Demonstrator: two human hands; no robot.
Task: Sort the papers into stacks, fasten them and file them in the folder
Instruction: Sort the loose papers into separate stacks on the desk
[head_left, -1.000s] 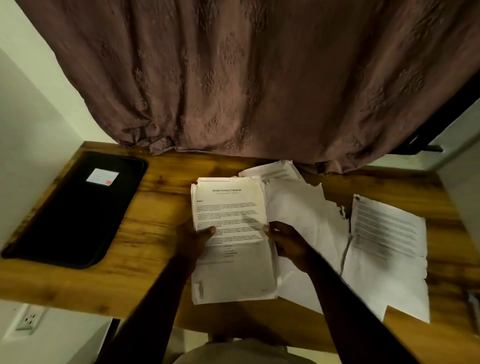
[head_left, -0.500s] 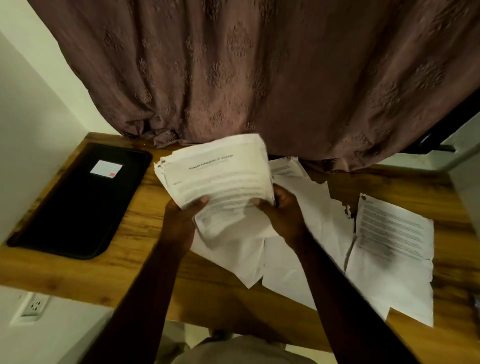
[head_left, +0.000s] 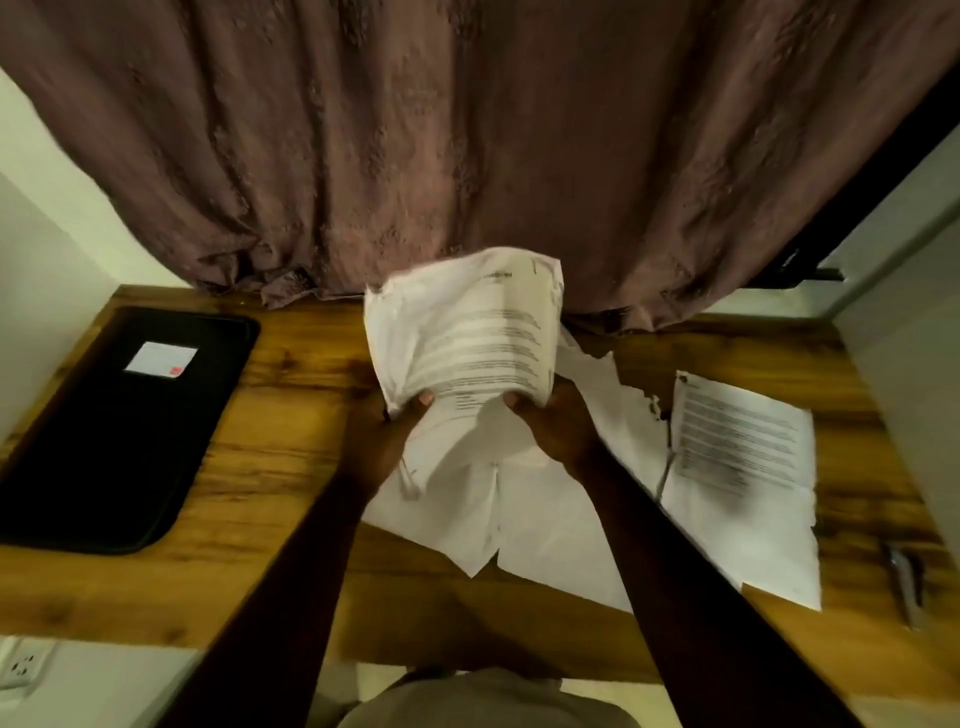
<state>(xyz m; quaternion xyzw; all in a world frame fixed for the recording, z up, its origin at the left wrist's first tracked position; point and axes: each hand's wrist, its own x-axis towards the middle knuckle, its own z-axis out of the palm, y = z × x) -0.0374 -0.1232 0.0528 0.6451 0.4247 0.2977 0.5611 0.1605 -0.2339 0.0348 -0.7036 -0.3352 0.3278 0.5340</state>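
A stack of printed papers (head_left: 467, 332) stands nearly upright above the wooden desk (head_left: 291, 499), its top curling toward the curtain. My left hand (head_left: 389, 431) grips its lower left edge and my right hand (head_left: 550, 426) grips its lower right edge. Beneath the hands, loose white sheets (head_left: 467, 519) lie on the desk, some with torn edges. A separate printed pile (head_left: 737, 467) rests flat to the right. The black folder (head_left: 119, 426), closed, with a white label, lies at the far left.
A brown curtain (head_left: 467, 156) hangs along the desk's back edge. A dark stapler-like tool (head_left: 904, 577) lies near the right front corner. White walls close in on both sides. A wall socket (head_left: 21, 670) sits below the desk at left.
Both hands lifted the stack off the desk, then turned it from tilted left to nearly upright and moved it slightly right. The sheets underneath came into view.
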